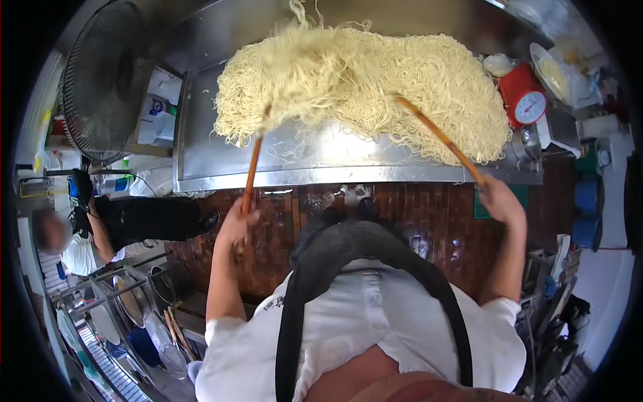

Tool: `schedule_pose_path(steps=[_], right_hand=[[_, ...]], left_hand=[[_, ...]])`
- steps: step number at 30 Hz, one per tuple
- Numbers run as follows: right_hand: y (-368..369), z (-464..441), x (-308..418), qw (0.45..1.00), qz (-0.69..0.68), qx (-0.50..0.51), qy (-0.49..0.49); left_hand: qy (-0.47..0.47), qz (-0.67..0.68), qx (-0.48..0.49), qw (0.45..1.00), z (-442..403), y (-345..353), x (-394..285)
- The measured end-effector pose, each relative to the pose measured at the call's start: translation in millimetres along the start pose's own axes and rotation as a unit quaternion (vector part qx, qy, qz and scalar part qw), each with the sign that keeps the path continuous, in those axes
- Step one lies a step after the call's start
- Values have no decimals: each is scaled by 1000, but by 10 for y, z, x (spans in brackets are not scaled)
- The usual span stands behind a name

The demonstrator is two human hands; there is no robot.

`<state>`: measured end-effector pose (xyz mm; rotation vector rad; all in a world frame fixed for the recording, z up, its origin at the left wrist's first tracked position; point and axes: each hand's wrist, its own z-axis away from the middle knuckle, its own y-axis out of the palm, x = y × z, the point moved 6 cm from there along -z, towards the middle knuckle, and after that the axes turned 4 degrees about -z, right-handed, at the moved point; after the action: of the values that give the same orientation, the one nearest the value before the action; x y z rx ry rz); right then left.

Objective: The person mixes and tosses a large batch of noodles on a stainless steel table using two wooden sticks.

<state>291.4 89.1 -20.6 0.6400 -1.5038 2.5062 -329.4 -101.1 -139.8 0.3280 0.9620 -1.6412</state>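
A long heap of pale noodles (442, 87) lies along the steel table (201, 151). My left hand (238, 224) is closed round a wooden stick (253, 164), whose far end reaches the noodles' front edge at the left. In my right hand (501, 199) is a second wooden stick (439, 134), its tip against the middle of the heap. Above the left half of the heap, some noodles are blurred by motion and look lifted. Loose strands lie on the steel in front.
A large fan (104, 80) stands at the upper left. A person (87, 248) is at the left beside a metal rack (100, 288). On the right are a red scale (522, 97), a plate (550, 70) and blue containers (587, 214).
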Motion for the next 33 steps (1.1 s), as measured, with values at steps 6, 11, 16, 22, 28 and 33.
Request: schedule_pose_path(steps=[6,11,16,22,28,33], right_hand=[[1224,-884,-102,1000,-8,-2,3],[1573,-975,946,998,17,54,-38],[377,310,374,996,45,29,77],[491,-161,-563,997,41,45,41],[1187,-2240,-22,985,-160,-46,-36],[749,-1631,-703,981,-178,-61,-38]], left_hand=[[13,-112,104,988,393,-116,-400],[95,-292,69,949,-72,-96,-900],[85,-375,48,922,-15,-193,-1003],[94,-461,81,879,-494,677,-856],[129,-249,142,949,-1450,2091,-1806],[255,-165,52,951,-1152,2455,-1450]])
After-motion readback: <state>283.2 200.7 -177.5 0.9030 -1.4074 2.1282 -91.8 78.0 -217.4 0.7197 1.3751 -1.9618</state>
